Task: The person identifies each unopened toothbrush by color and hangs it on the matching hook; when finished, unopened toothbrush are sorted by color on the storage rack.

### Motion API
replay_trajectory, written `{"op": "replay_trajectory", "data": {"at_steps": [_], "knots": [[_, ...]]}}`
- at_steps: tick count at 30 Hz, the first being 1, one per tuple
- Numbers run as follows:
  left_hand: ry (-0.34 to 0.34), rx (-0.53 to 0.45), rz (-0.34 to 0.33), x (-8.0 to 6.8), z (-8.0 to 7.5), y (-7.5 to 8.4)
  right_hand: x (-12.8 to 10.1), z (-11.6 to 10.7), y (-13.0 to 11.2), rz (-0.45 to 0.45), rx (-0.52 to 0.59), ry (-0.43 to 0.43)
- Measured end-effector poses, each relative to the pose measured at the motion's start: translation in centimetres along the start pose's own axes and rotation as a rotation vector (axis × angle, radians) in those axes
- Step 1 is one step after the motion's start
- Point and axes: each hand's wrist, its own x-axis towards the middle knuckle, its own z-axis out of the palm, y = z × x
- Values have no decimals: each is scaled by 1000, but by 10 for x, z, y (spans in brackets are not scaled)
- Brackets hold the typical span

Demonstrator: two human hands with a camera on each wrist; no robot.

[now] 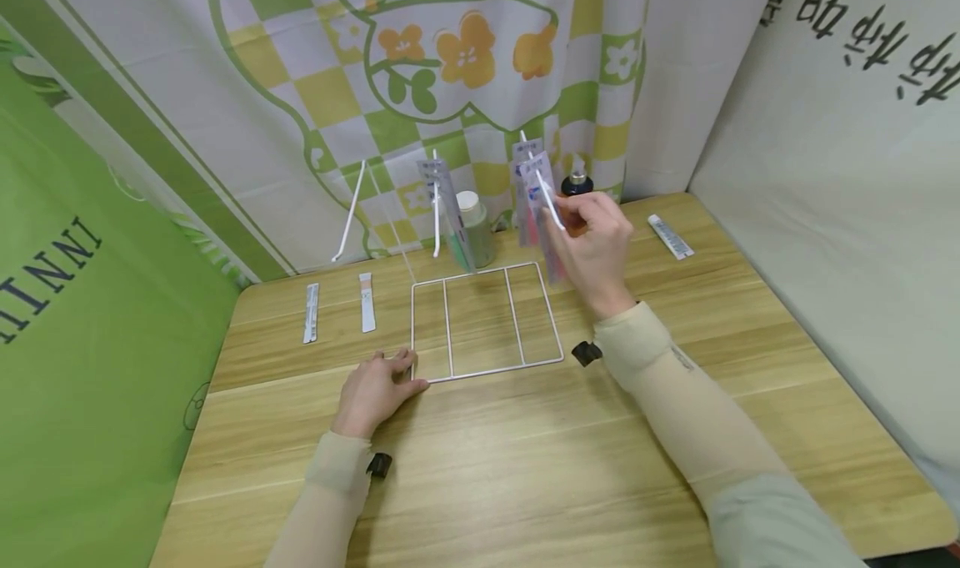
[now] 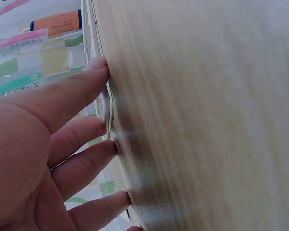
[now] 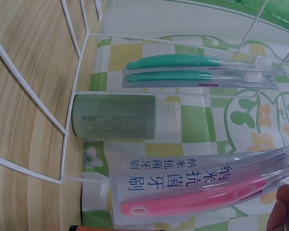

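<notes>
My right hand (image 1: 596,247) pinches a packaged pink toothbrush (image 3: 192,196) near its upper end, at the front of the right prong of a white wire display rack (image 1: 486,374). Behind it on that prong hangs another pack (image 1: 522,186). The middle prong carries packaged teal toothbrushes (image 3: 173,68), and the left prong (image 1: 349,213) has nothing on it. My left hand (image 1: 372,394) rests on the table at the rack's front left corner, thumb by the front wire and fingers by the side wire, its fingers fairly straight in the left wrist view.
Behind the rack stand a green bottle (image 1: 480,238) with a white cap and a dark pump bottle (image 1: 577,184) with an orange label. Two slim packets (image 1: 311,313) lie to the left, and a small tube (image 1: 671,236) at the right. A patterned curtain (image 1: 322,92) hangs along the table's back edge.
</notes>
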Motion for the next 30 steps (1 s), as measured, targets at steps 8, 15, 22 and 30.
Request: {"op": "replay_trajectory", "data": {"at_steps": [8,15,22,30], "knots": [[2,0,6,0,-1,0,3,8,6,-15,-8,6],[-4,3,2,0,0,-1,3,15,11,-2,1,15],[2,7,1,-1,0,1,4,18,13,1,-7,16],[-1,-1,-8,0,1,1,4,20,17,8,-3,11]]}}
